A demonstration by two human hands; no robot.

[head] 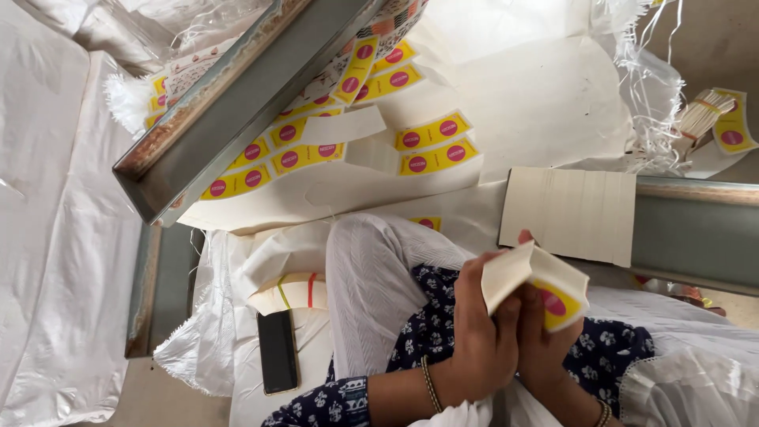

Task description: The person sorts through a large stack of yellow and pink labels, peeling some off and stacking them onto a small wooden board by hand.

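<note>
The head view is looking down at a seated person's lap, where both hands are meeting over a knee draped in white and dark floral cloth. The left hand [482,332], wearing a thin bangle at the wrist, is closing around a stack of yellow labels [538,286] from the near side, thumb pressing the pale edge of the pack; the right hand [541,340] is gripping the same stack from below, one fingertip showing above its top edge. The stack is sitting tilted between the two hands, its bottom label showing one pink round mark. Left of the knee, one black phone [277,351] is lying face up on white sheeting, and just beyond it one small banded bundle of labels [288,292] is resting. Further out, one flat block of pale card stacks [568,213] is lying beside a grey metal rail [696,233]. Beyond that, loose yellow strips [431,144], at least ten, each bearing two pink circles, are spreading across white paper. One grey metal tray [237,111] is slanting above them, and one more bundle [715,117] is lying at the far right.
</note>
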